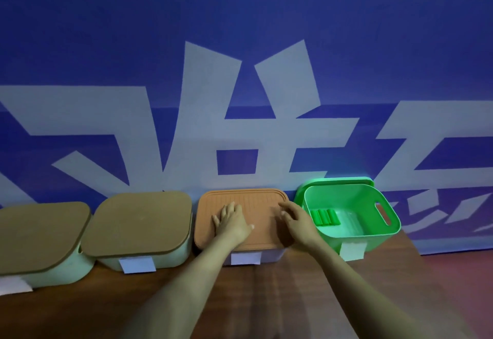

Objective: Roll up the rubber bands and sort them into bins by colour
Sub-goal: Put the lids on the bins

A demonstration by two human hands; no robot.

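Observation:
A bin with an orange lid point(256, 199) stands in the middle of the row. My left hand point(231, 221) lies flat on that lid with its fingers spread. My right hand point(294, 221) hovers over the lid's right edge, fingers loosely extended and holding nothing. To the right stands an open green bin point(384, 232) holding several rolled green rubber bands point(324, 217) on its floor. Its green lid point(338, 180) leans behind it against the wall.
Two pale bins with brown lids point(138, 221) point(40, 234) stand to the left. White paper labels point(137, 265) hang on the bins' fronts. All sit on a dark wooden table point(266, 298) against a blue wall with large pale lettering point(240, 130).

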